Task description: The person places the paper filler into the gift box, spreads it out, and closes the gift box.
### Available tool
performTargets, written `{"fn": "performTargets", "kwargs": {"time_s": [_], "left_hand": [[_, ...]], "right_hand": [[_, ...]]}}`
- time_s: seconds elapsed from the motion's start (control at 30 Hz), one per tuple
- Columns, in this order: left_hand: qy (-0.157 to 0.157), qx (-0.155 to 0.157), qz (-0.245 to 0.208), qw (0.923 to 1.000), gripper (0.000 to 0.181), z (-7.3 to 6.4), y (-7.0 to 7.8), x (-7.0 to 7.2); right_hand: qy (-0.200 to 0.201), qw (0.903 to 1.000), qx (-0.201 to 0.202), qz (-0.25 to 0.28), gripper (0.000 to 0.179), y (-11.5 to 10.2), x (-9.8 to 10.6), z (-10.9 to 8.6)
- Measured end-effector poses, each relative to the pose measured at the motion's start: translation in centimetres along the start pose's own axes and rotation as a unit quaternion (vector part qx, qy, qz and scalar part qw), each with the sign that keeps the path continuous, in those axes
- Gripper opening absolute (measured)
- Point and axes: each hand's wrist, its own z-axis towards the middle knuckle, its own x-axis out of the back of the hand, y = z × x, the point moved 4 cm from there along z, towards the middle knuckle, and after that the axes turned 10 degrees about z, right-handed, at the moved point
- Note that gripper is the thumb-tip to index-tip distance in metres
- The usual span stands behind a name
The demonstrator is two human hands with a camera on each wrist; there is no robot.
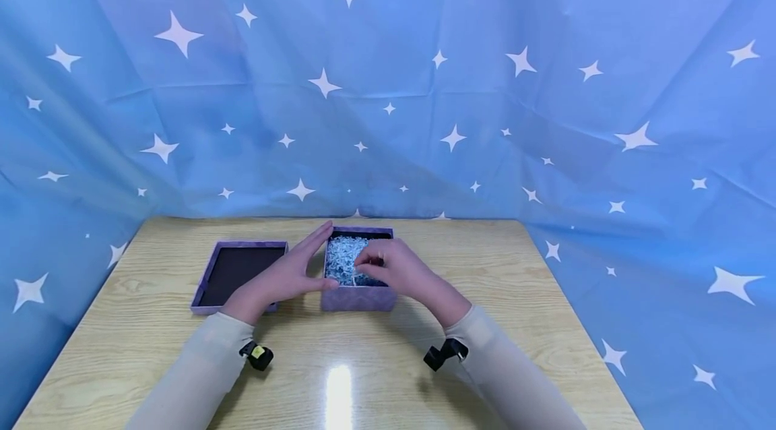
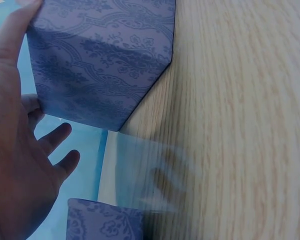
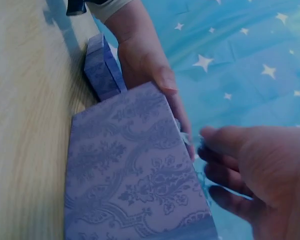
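Observation:
A purple patterned box (image 1: 359, 299) is filled with light blue shredded paper (image 1: 342, 256). My left hand (image 1: 291, 276) spans the box's left side, its thumb at the front rim and its straight fingers reaching to the back corner. In the left wrist view, two spread fingers of the left hand (image 2: 20, 150) stand off the box wall. Over the box's right half, my right hand (image 1: 397, 268) bends down with thumb and fingertips together, pinching strands of the shredded paper. In the right wrist view, the right hand (image 3: 260, 170) is beside the rim.
A purple box lid (image 1: 209, 261) with a black inside lies on the table to the left, partly behind my left forearm. The wooden table (image 1: 485, 268) ends at a blue curtain (image 1: 424, 113) with white stars. Each sleeve carries a small black camera.

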Motion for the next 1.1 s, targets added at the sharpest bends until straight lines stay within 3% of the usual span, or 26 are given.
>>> {"fn": "performTargets", "kwargs": {"time_s": [0.1, 0.23, 0.33, 0.47, 0.63, 0.8, 0.97, 1.1], "left_hand": [[-0.001, -0.001, -0.002, 1.0, 0.115, 0.0, 0.0, -0.1], [-0.003, -0.001, -0.004, 1.0, 0.115, 0.0, 0.0, -0.1], [-0.005, -0.001, -0.009, 0.9999, 0.115, 0.0, 0.1, -0.1], [-0.006, 0.001, -0.01, 0.9999, 0.115, 0.0, 0.0, -0.1], [-0.007, 0.003, -0.007, 1.0, 0.114, 0.0, -0.1, -0.1], [-0.005, 0.002, -0.004, 1.0, 0.114, 0.1, 0.0, -0.1], [-0.002, -0.001, 0.002, 1.0, 0.115, 0.1, 0.3, -0.1], [-0.001, -0.005, 0.009, 0.9999, 0.116, 0.0, 0.1, 0.0]], "right_hand": [[0.025, 0.997, 0.01, -0.072, 0.007, 0.1, 0.4, 0.6], [0.02, 0.9877, 0.025, -0.153, 0.007, 0.6, 0.1, 1.3], [0.008, 0.9828, 0.034, -0.182, 0.006, 1.1, -0.3, 1.6], [0.003, 0.9824, 0.042, -0.182, 0.006, 1.4, -0.5, 1.5], [0.018, 0.9873, 0.025, -0.156, 0.012, 1.3, 0.1, 1.0], [0.073, 0.9958, 0.012, -0.055, 0.021, 2.0, 2.1, -0.6], [0.134, 0.9903, -0.035, 0.015, 0.023, 4.0, 4.4, -3.0], [0.145, 0.9846, -0.071, 0.068, 0.029, 5.9, 5.0, -4.7]]}}
